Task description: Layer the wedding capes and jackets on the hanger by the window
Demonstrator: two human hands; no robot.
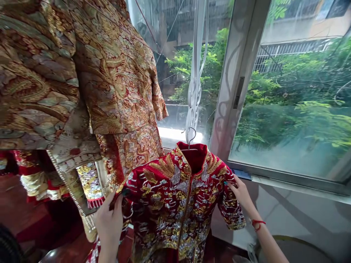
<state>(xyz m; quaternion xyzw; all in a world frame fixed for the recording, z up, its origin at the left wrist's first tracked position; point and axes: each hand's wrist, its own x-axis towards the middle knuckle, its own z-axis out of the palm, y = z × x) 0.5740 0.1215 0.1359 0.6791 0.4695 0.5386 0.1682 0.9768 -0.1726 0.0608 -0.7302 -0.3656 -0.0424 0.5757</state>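
A red jacket (178, 204) with dense gold and silver embroidery hangs on a wire hanger (191, 140) hooked to a white scrolled window grille (196, 73). My left hand (109, 223) pinches the jacket's left sleeve edge, fingers closed on the cloth. My right hand (241, 195), with a red string at its wrist, grips the jacket's right shoulder at the sleeve seam. Both hands hold the garment spread out by its shoulders.
A large gold brocade garment (82, 73) hangs close at upper left, with more red and gold pieces (41, 182) beneath it. A window frame (236, 84) and glass with green trees beyond stand to the right. A white wall (301, 215) lies under the sill.
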